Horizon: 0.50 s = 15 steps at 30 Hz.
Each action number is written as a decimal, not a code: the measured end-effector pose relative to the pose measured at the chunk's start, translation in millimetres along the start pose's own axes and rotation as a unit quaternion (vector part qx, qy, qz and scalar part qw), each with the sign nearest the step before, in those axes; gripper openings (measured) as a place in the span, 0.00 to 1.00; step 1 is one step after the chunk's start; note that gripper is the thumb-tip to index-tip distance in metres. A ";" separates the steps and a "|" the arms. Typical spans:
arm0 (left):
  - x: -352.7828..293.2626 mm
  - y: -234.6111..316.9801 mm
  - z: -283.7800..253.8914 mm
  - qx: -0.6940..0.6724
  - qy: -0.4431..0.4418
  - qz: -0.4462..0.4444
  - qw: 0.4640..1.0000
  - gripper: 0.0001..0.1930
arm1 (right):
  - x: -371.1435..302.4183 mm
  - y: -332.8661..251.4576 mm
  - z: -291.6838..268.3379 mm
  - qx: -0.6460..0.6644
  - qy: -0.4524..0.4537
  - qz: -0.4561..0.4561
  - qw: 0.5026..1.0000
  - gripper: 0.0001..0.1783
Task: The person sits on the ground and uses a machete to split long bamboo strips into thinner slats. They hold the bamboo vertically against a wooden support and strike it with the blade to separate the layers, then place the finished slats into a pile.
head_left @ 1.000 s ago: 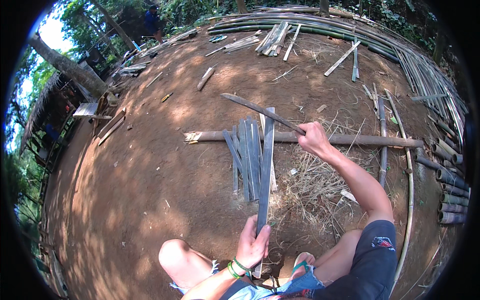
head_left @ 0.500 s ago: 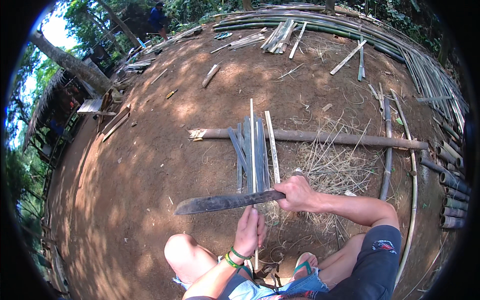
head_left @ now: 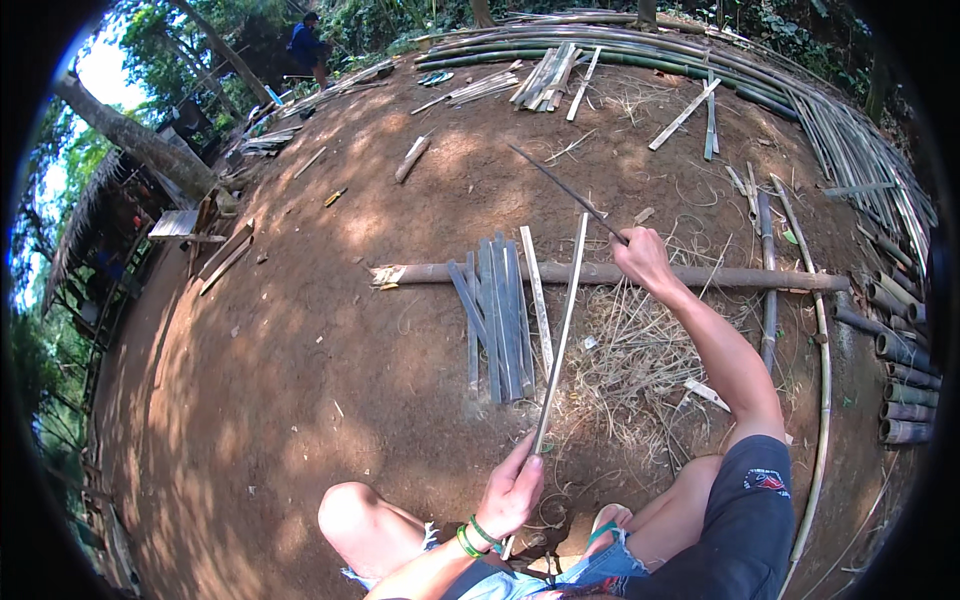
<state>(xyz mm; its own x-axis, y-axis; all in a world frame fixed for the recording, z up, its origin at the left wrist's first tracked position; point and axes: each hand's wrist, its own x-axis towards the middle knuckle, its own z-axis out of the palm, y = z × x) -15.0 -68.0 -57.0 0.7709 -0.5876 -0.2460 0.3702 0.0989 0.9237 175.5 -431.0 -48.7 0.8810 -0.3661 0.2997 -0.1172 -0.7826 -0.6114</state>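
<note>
My left hand (head_left: 512, 490) is closed around the lower part of a long, thin bamboo strip (head_left: 565, 330), which slants up and to the right. Farther out, my right hand (head_left: 643, 257) grips the handle of a machete (head_left: 565, 190). Its dark blade is seen nearly edge-on, pointing up and to the left, close to the strip's far end. Whether blade and strip touch, I cannot tell. Dark bamboo slats (head_left: 497, 310) lie side by side across a pole (head_left: 440, 273) on the ground, left of the strip. One pale slat (head_left: 536, 290) rests beside them.
Thin shavings (head_left: 640, 360) are heaped right of the strip. Cut bamboo tubes (head_left: 908, 375) are stacked at the far right, near a long thin pole (head_left: 822, 400). Long green poles (head_left: 600, 55) and split slats (head_left: 548, 78) lie at the back. A person (head_left: 308, 48) stands far left.
The machete has swung from lying across the strip near my left hand to far out. The strip has tilted right, and my left hand has shifted slightly right.
</note>
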 end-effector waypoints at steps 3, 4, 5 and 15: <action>5.2 7.1 -9.7 -0.102 -0.049 -0.006 0.994 0.31 | -8.3 9.3 -0.2 0.060 0.031 0.040 0.997 0.20; 6.9 8.0 -14.6 -0.124 -0.045 -0.012 0.991 0.30 | -15.8 8.6 0.6 0.067 0.034 0.048 0.996 0.21; 8.6 12.8 -18.8 -0.144 -0.041 -0.019 0.989 0.30 | -25.3 -5.0 0.9 0.083 0.018 0.029 0.996 0.21; 25.7 23.9 -16.6 -0.161 0.016 -0.031 0.986 0.28 | -146.8 -97.1 29.5 0.030 -0.274 -0.246 0.929 0.09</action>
<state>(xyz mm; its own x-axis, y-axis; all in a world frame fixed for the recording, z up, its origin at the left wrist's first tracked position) 22.3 -67.4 -46.1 0.7563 -0.5747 -0.3127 0.5579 0.3169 0.7670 71.1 -286.4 -54.9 0.9244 0.3523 0.1458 0.3725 -0.7523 -0.5435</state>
